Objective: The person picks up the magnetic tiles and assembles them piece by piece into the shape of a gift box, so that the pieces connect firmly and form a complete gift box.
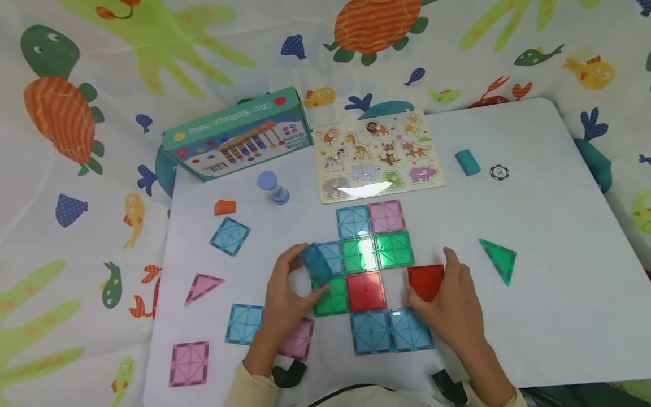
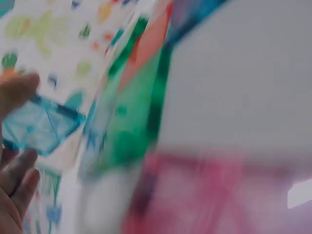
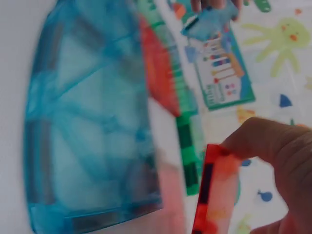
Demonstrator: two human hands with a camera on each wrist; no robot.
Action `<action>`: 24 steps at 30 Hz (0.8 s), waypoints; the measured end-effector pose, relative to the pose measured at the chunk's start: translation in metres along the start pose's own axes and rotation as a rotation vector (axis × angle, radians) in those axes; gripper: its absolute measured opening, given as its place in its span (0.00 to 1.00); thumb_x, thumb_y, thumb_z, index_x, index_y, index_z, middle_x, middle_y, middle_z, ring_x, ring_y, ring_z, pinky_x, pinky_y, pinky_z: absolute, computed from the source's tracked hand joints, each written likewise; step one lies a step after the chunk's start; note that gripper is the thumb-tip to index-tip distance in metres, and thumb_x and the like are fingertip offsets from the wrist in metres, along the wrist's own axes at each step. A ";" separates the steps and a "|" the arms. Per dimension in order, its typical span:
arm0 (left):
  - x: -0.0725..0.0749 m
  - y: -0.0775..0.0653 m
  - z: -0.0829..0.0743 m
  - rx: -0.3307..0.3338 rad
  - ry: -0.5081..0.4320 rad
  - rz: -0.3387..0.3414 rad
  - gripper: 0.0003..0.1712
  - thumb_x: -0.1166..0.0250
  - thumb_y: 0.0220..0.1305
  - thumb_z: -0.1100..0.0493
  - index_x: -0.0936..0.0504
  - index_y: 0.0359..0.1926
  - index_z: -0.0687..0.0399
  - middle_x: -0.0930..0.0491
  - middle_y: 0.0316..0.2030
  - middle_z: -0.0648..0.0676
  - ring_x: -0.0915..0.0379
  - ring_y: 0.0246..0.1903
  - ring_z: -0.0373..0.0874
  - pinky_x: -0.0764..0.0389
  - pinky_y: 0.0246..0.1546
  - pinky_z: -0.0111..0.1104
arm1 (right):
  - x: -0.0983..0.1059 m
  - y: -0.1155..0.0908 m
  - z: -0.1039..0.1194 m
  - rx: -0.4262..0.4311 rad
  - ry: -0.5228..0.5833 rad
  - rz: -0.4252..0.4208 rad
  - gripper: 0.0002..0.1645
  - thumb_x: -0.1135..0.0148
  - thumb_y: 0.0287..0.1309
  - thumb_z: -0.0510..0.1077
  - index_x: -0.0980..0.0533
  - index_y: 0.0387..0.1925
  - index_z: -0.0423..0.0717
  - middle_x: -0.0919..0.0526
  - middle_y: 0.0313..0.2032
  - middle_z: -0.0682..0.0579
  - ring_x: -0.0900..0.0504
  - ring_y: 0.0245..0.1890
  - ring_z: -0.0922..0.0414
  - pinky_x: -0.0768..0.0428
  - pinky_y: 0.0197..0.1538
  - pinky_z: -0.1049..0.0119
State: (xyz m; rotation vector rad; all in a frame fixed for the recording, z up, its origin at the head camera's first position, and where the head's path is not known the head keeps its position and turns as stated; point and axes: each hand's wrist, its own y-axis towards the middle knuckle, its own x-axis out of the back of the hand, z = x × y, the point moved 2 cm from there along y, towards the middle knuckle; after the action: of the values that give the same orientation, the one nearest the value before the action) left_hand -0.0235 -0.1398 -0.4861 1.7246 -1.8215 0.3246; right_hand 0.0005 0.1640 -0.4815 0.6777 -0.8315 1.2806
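My left hand (image 1: 285,299) holds a translucent blue magnetic tile (image 1: 316,264) between thumb and fingers, tilted over the left side of a patchwork of flat tiles. In the left wrist view this blue tile (image 2: 44,124) shows its square frame. A red magnetic tile (image 1: 426,281) is pinched in my right hand (image 1: 455,305), to the right of the patchwork; the right wrist view shows its edge (image 3: 207,190). The patchwork includes a red tile (image 1: 365,291), a green tile (image 1: 395,249), a pink tile (image 1: 386,216) and a blue tile (image 1: 370,332).
Loose at left lie a blue tile (image 1: 230,236), a pink triangle (image 1: 202,288) and a pink square (image 1: 189,363). Behind stand a game box (image 1: 239,135), an hourglass-like blue piece (image 1: 273,187) and an animal puzzle board (image 1: 351,167). A green triangle (image 1: 500,261) and teal block (image 1: 467,162) lie right.
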 end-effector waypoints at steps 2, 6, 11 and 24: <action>0.010 0.002 0.017 0.080 -0.005 -0.061 0.52 0.23 0.43 0.51 0.42 0.68 0.41 0.37 0.64 0.45 0.31 0.57 0.44 0.25 0.53 0.41 | -0.006 0.002 -0.004 -0.018 -0.079 -0.003 0.64 0.22 0.27 0.50 0.46 0.67 0.40 0.29 0.43 0.35 0.27 0.41 0.40 0.20 0.30 0.44; 0.026 0.002 0.041 0.186 0.021 -0.149 0.49 0.23 0.44 0.53 0.40 0.66 0.45 0.35 0.62 0.48 0.29 0.56 0.46 0.28 0.56 0.41 | -0.017 0.004 -0.008 -0.019 -0.164 -0.006 0.65 0.22 0.25 0.53 0.45 0.67 0.40 0.30 0.41 0.35 0.28 0.37 0.41 0.22 0.29 0.47; 0.035 -0.001 0.054 0.224 0.209 -0.191 0.47 0.26 0.46 0.44 0.37 0.64 0.51 0.33 0.60 0.52 0.38 0.62 0.48 0.34 0.59 0.48 | -0.027 0.004 -0.002 0.023 -0.177 -0.019 0.67 0.20 0.22 0.54 0.44 0.66 0.40 0.29 0.39 0.38 0.28 0.34 0.43 0.24 0.27 0.51; 0.033 -0.008 0.068 0.287 0.490 -0.128 0.47 0.28 0.45 0.39 0.34 0.63 0.53 0.39 0.65 0.54 0.53 0.68 0.52 0.48 0.58 0.57 | -0.045 0.001 0.014 0.143 -0.192 -0.086 0.67 0.19 0.24 0.55 0.44 0.67 0.42 0.29 0.37 0.40 0.30 0.32 0.47 0.26 0.25 0.58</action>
State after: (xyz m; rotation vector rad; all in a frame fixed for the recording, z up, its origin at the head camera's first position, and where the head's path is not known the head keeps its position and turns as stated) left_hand -0.0320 -0.2063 -0.5225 1.7420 -1.3508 0.9041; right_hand -0.0069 0.1281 -0.5113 0.9528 -0.8620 1.2178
